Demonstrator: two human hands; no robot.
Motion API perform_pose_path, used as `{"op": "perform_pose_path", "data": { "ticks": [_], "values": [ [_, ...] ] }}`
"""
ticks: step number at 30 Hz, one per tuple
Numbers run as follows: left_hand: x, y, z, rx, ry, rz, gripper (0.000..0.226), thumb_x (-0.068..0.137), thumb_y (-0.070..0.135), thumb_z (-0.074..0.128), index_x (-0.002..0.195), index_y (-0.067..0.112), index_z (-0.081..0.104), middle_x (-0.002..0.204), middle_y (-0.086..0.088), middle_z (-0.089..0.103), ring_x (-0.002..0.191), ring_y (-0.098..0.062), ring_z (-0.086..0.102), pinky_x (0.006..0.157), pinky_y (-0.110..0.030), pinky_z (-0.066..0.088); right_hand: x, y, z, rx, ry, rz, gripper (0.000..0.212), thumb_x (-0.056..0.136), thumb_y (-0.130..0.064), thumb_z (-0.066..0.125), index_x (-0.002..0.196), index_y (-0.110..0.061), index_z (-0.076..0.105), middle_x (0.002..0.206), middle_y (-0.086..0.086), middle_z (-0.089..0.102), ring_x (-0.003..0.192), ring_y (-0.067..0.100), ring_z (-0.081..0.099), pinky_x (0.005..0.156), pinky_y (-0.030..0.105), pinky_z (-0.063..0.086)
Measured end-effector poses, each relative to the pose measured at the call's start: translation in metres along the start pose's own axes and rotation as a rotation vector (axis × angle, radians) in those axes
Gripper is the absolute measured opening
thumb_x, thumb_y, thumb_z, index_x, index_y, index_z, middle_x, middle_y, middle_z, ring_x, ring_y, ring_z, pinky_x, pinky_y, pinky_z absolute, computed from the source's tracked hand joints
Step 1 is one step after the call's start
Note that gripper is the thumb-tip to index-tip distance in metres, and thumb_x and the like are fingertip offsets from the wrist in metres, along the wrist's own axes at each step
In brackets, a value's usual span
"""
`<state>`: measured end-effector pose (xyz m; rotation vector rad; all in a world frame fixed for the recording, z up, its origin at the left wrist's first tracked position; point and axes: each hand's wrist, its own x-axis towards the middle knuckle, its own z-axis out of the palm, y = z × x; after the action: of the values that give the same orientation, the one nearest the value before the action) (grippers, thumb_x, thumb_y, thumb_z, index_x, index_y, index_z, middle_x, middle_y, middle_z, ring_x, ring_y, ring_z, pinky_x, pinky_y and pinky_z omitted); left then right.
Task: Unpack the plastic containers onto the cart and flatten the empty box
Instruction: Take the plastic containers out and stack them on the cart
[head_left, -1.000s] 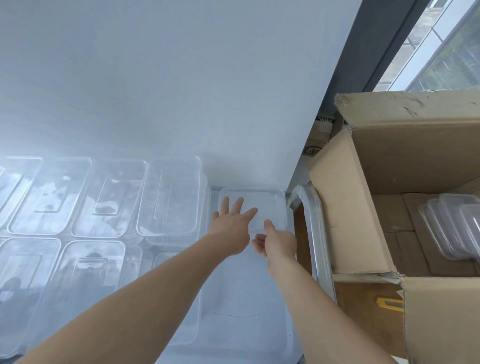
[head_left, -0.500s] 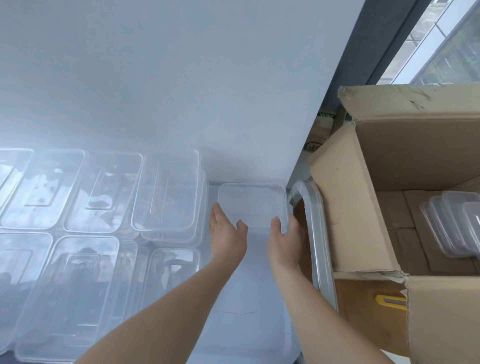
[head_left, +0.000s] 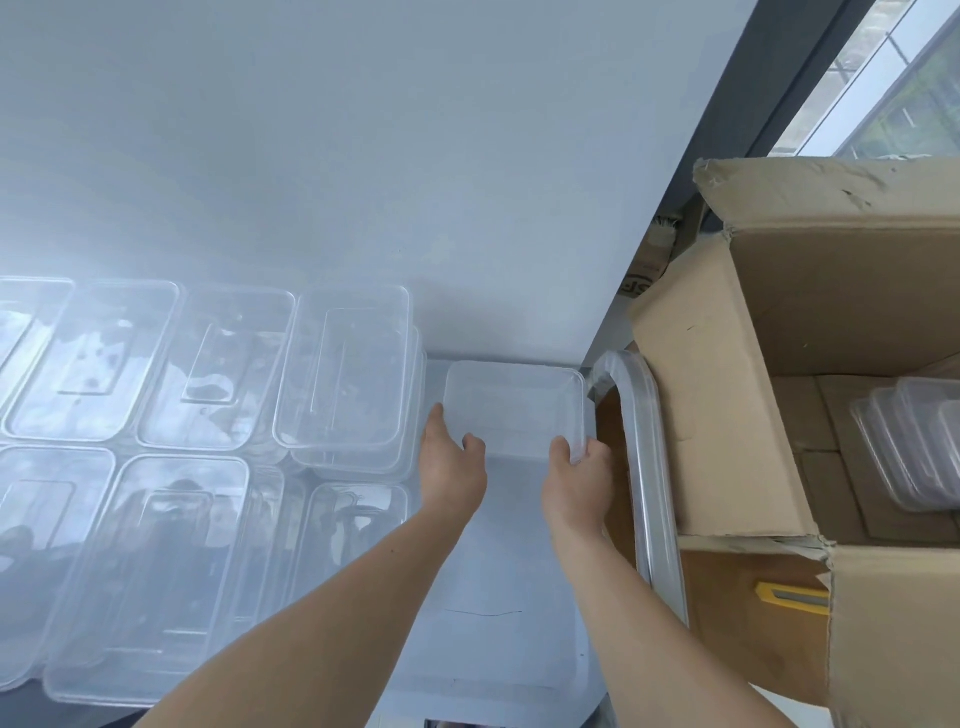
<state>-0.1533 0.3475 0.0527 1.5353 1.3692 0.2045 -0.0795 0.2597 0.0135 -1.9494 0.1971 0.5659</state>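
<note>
Filling the left half of the frame, rows of clear plastic containers (head_left: 156, 374) lie edge to edge on the cart (head_left: 493, 582), with a short nested stack (head_left: 348, 384) at the right end of the far row. Just right of that stack, close against the white wall (head_left: 415, 182), is the small container (head_left: 514, 410), a clear tub held from its near side by both hands. The left hand (head_left: 452, 470) grips the near left corner, with its fingers laid along the left wall and the thumb hooked at the near rim. The right hand (head_left: 576, 480) pinches the near right corner, thumb on the rim and fingers curled round the outside. Whether the base touches the cart top cannot be told through the clear plastic. Right of the hands runs the cart's chrome handle (head_left: 644, 467). Beyond it stands the open cardboard box (head_left: 727, 395), with more containers (head_left: 914, 447) inside at the right edge of the frame, and a yellow cutter (head_left: 789, 597) shows at lower right. The step in hand looks like placing the small container in the cart's far right corner. The next move likely calls for both hands to let go and reach right, over the handle, into the box for another batch; flattening must wait until the box is empty
</note>
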Motion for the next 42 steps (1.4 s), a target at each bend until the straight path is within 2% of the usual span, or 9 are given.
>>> {"op": "perform_pose_path", "data": {
  "ticks": [3, 8, 14, 20, 24, 28, 34, 39, 42],
  "values": [
    [0.002, -0.001, 0.000, -0.014, 0.005, 0.002, 0.060, 0.103, 0.016, 0.042, 0.158, 0.016, 0.017, 0.163, 0.002, 0.024, 0.150, -0.018, 0.023, 0.120, -0.036, 0.026, 0.004, -0.007, 0.000, 0.013, 0.007, -0.014, 0.030, 0.097, -0.023, 0.055, 0.124, -0.010, 0.056, 0.111, 0.005, 0.067, 0.100, 0.026, 0.063, 0.091, 0.039, 0.052],
    [0.003, -0.003, -0.001, -0.033, -0.003, -0.008, 0.059, 0.103, 0.012, 0.038, 0.158, 0.016, 0.018, 0.163, 0.003, 0.024, 0.149, -0.016, 0.024, 0.110, -0.020, 0.022, 0.014, -0.019, -0.002, -0.021, -0.034, -0.050, 0.022, 0.099, -0.017, 0.051, 0.119, -0.013, 0.060, 0.095, -0.002, 0.065, 0.083, 0.017, 0.060, 0.071, 0.026, 0.043],
    [0.005, -0.003, -0.004, 0.006, -0.028, -0.009, 0.059, 0.104, 0.013, 0.036, 0.159, 0.017, 0.017, 0.163, 0.001, 0.024, 0.148, -0.018, 0.027, 0.099, -0.018, 0.022, 0.016, -0.024, -0.005, -0.079, -0.062, -0.031, 0.027, 0.099, -0.020, 0.051, 0.123, -0.012, 0.060, 0.106, 0.004, 0.067, 0.097, 0.024, 0.062, 0.083, 0.032, 0.048],
    [0.005, 0.004, -0.006, 0.041, -0.044, 0.002, 0.061, 0.104, 0.017, 0.036, 0.159, 0.018, 0.010, 0.165, 0.001, 0.019, 0.150, -0.019, 0.022, 0.113, -0.028, 0.025, 0.014, -0.030, -0.005, -0.092, -0.122, 0.013, 0.035, 0.096, -0.027, 0.054, 0.127, -0.011, 0.058, 0.116, 0.007, 0.066, 0.107, 0.028, 0.062, 0.093, 0.040, 0.051],
    [-0.007, 0.005, -0.007, 0.063, -0.062, -0.011, 0.066, 0.105, 0.021, 0.038, 0.160, 0.016, 0.001, 0.167, 0.001, 0.009, 0.152, -0.017, 0.014, 0.116, -0.029, 0.019, 0.002, -0.032, -0.008, -0.095, -0.161, 0.077, 0.065, 0.090, -0.042, 0.055, 0.144, -0.008, 0.041, 0.140, 0.011, 0.054, 0.126, 0.032, 0.053, 0.104, 0.047, 0.046],
    [-0.023, 0.009, -0.010, 0.073, -0.085, -0.023, 0.068, 0.105, 0.021, 0.040, 0.159, 0.011, 0.000, 0.167, -0.003, 0.008, 0.152, -0.019, 0.013, 0.118, -0.030, 0.017, -0.016, -0.040, -0.021, -0.064, -0.179, 0.095, 0.073, 0.092, -0.040, 0.057, 0.152, -0.010, 0.030, 0.149, 0.006, 0.045, 0.134, 0.027, 0.046, 0.110, 0.044, 0.041],
    [-0.064, 0.021, -0.024, 0.176, -0.117, 0.011, 0.070, 0.100, 0.023, 0.046, 0.158, 0.010, 0.010, 0.164, -0.009, 0.018, 0.146, -0.028, 0.030, 0.117, -0.041, 0.031, -0.045, -0.037, -0.048, -0.182, -0.289, -0.027, 0.087, 0.070, -0.056, 0.053, 0.146, -0.018, 0.038, 0.144, 0.003, 0.051, 0.132, 0.027, 0.049, 0.109, 0.051, 0.043],
    [-0.105, 0.032, -0.043, 0.277, -0.159, 0.042, 0.067, 0.100, 0.026, 0.048, 0.156, 0.008, 0.017, 0.161, -0.010, 0.024, 0.145, -0.026, 0.031, 0.114, -0.037, 0.032, -0.082, -0.061, -0.086, -0.389, -0.461, -0.215, 0.076, 0.093, -0.042, 0.056, 0.158, -0.019, 0.022, 0.162, -0.004, 0.026, 0.146, 0.020, 0.032, 0.117, 0.036, 0.031],
    [-0.134, 0.033, -0.056, 0.387, -0.231, 0.105, 0.065, 0.100, 0.030, 0.049, 0.156, 0.010, 0.022, 0.160, -0.009, 0.027, 0.144, -0.025, 0.034, 0.114, -0.039, 0.033, -0.101, -0.068, -0.118, -0.499, -0.506, -0.355, 0.066, 0.098, -0.037, 0.055, 0.156, -0.018, 0.028, 0.162, -0.005, 0.029, 0.147, 0.014, 0.028, 0.112, 0.027, 0.027]
  ]
}}
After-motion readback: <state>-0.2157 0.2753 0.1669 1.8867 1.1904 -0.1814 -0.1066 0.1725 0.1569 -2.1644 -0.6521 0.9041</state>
